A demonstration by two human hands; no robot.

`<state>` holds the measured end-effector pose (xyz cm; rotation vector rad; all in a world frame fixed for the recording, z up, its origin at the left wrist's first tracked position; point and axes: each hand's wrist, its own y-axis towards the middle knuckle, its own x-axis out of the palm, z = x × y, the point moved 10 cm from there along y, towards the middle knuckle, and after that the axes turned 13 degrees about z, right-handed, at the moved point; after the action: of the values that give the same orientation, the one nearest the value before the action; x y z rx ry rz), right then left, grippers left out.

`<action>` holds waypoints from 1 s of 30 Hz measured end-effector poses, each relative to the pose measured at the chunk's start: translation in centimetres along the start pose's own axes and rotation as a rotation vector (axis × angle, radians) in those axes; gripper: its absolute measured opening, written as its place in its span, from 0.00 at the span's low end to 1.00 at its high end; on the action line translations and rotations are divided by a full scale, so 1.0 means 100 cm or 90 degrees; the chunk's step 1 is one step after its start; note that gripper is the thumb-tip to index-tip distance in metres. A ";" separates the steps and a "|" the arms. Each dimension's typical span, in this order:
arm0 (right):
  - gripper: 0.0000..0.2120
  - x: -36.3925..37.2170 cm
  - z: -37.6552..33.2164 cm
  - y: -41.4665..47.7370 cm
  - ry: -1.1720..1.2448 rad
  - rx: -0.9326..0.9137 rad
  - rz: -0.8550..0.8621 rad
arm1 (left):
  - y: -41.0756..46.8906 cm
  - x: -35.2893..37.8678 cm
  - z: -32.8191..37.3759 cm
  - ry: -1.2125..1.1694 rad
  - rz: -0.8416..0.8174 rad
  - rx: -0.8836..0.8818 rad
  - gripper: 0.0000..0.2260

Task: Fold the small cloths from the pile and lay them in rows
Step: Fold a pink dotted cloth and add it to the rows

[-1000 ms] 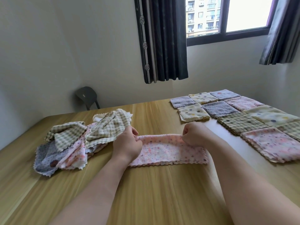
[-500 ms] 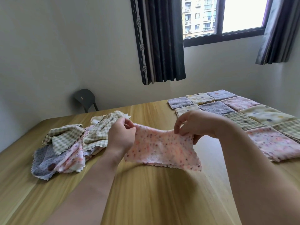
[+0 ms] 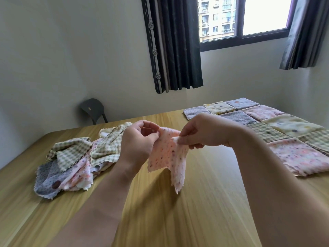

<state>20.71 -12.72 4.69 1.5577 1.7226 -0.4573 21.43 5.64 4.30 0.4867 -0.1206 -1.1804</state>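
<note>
A pale wood-grain counter (image 3: pixel 195 202) fills the lower view. At 11 o'clock, beyond its far edge, a dark chair (image 3: pixel 92 108) stands by the plain white wall (image 3: pixel 71 50). At 12 o'clock hangs a dark curtain (image 3: pixel 175 43), beside a dark-framed window (image 3: pixel 249 38) at 1 o'clock showing an apartment block (image 3: pixel 216 18). A grey curtain (image 3: pixel 306 32) hangs at 2 o'clock.

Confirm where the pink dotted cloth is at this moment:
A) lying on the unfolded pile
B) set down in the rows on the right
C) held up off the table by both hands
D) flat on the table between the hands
C: the left hand and the right hand each pinch the top edge of the pink dotted cloth, and it hangs down from them above the table.
</note>
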 end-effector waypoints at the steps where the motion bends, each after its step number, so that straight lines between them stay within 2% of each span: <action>1: 0.07 -0.003 -0.001 0.002 -0.001 -0.004 0.030 | -0.001 0.001 0.001 -0.007 -0.007 0.003 0.06; 9: 0.08 -0.009 -0.009 0.006 -0.024 -0.043 0.088 | -0.009 0.012 0.012 -0.061 -0.064 0.019 0.04; 20: 0.09 -0.012 -0.007 0.011 0.011 -0.080 0.113 | -0.015 0.020 0.015 -0.065 -0.116 0.021 0.10; 25: 0.14 -0.012 -0.011 0.010 0.014 -0.095 0.122 | -0.016 0.017 0.022 -0.033 -0.082 0.080 0.01; 30: 0.13 -0.011 -0.003 0.009 -0.002 -0.038 0.104 | -0.012 0.009 0.023 -0.028 -0.045 0.104 0.04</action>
<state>21.45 -13.13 5.87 1.6380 1.5763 -0.3227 19.95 3.75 5.71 0.6125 -0.2397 -1.2566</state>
